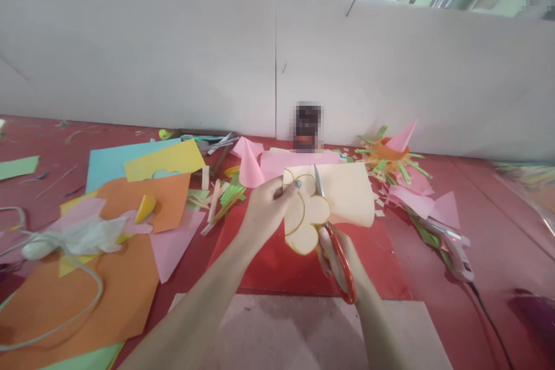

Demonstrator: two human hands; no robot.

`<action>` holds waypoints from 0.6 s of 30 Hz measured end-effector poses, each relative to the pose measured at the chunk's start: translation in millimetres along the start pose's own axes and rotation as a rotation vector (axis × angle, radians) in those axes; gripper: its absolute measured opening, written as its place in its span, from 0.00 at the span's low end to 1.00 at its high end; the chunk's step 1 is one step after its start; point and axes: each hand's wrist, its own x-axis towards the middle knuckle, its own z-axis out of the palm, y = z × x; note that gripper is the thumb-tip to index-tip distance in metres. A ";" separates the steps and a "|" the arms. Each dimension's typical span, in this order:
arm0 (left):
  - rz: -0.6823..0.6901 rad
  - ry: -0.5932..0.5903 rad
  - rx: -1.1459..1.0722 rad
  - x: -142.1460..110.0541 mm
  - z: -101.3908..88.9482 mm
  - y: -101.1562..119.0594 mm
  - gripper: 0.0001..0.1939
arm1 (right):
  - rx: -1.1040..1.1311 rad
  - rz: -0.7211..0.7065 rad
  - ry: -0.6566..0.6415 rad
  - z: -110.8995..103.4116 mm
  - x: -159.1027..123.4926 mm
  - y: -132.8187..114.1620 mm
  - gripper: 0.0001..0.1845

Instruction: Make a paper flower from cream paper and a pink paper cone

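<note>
A cream sheet of paper (349, 193) with a scalloped flower shape outlined on it is held up over the red board. My left hand (269, 202) pinches its left edge, thumb on top. Lobes along the lower edge of the shape are cut free, while the rest of the sheet stays attached on the right. My right hand (338, 254) grips red-handled scissors (347, 277). Part of a blade shows beyond the outline near the top of the paper; the rest is hidden behind it. The fingers of my right hand are partly hidden by the handles.
A pink paper cone (250, 167) stands behind my left hand. Orange sheets (125, 283), a blue sheet (108, 162) and a white cable lie at left. At right are an orange paper piece with green strips (390, 150) and a glue gun (455, 248) with its cord.
</note>
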 end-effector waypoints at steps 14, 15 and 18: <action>-0.024 0.016 0.021 3.0 -2.5 -1.1 0.18 | 0.051 0.048 -0.018 2.0 -3.6 -5.9 0.24; -0.027 0.016 0.018 3.3 -2.5 -1.7 0.18 | 0.062 0.053 -0.024 2.3 -3.9 -5.3 0.24; -0.019 0.019 0.007 3.5 -2.2 -1.9 0.17 | 0.071 0.057 -0.030 2.7 -4.1 -3.8 0.23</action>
